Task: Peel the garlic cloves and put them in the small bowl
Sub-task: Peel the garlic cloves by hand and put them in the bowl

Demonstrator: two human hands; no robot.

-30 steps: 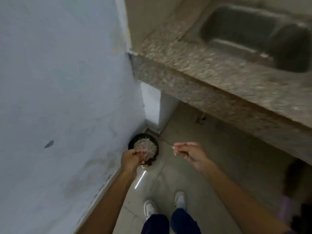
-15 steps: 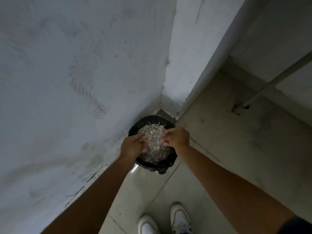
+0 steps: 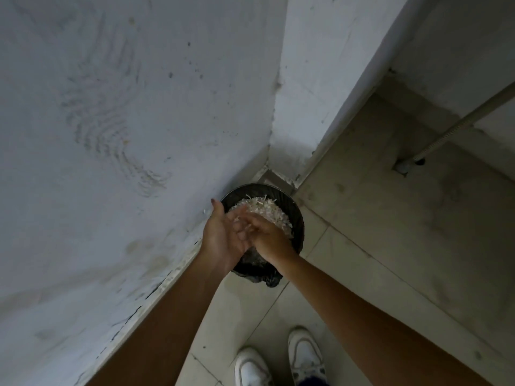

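Garlic cloves, small bowl: not seen in view; whereabouts cannot be told.

Garlic skins [image 3: 267, 211]: one pale heap, piled high in one black-lined waste bin [image 3: 296, 211], set on floor in wall corner.

Left hand [image 3: 223, 236]: held palm-up, fingers straight, over bin. Right hand [image 3: 269, 239]: laid across left palm, fingers touching; nothing gripped.

Step judged: skin scraps brushed off hands into bin. Next judged: hands parted, counter returned to.

Counted: two hands, one bin, two white shoes [image 3: 305, 355].
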